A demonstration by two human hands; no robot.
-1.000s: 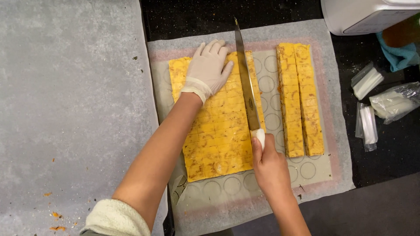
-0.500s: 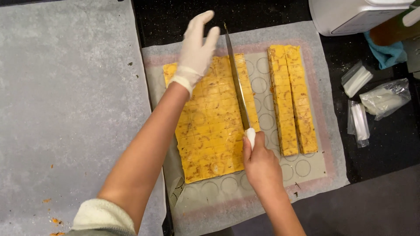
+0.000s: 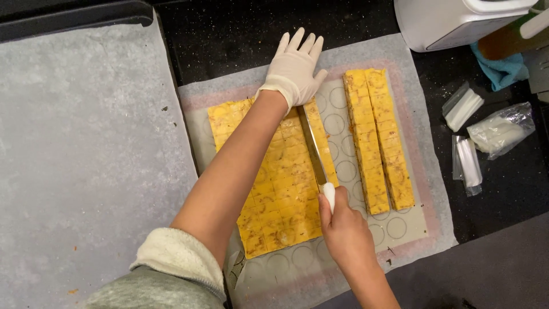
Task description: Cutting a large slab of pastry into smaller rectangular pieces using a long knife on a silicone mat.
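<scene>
Right hand grips knife; gloved left hand flat on blade tip, holding nothing. Slip risk: fingers cut, yellow slab skews.

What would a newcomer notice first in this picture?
First, the big yellow slab on the baking mat at centre, with a long knife lying along its right side. The gloved left hand presses on the blade's far end; the bare right hand grips the handle. Two cut strips lie to the right.
</scene>
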